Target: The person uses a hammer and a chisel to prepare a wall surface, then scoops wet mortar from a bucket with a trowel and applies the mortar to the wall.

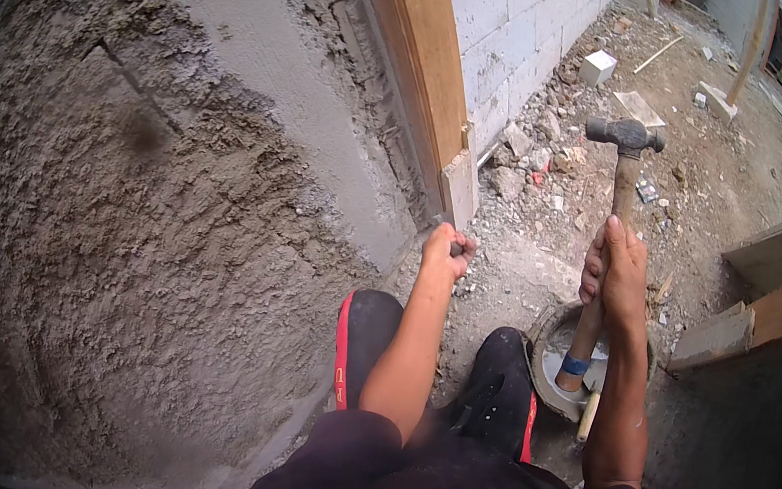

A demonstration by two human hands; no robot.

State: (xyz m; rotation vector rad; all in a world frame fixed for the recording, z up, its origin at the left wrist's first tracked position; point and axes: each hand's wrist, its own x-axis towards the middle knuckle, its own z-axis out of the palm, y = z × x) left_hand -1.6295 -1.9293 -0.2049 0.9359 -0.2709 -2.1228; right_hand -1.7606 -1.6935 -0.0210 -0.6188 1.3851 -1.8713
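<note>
By the wooden post [430,48], outstretched left hand [446,248] closed on dark tool [456,249], raised right hand [622,271] round hammer [626,184]

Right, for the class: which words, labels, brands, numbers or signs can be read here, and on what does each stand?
No text can be read with certainty.
Red side stripe on the left trouser leg: small pale marks, too small to read.
Wood-handled hammer: no lettering visible.
Small greyish scrap on the ground: any print too small to read.

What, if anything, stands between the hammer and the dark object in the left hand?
Nothing visible: the gap between the hammer in the right hand and the dark object in the left hand looks open.
</note>
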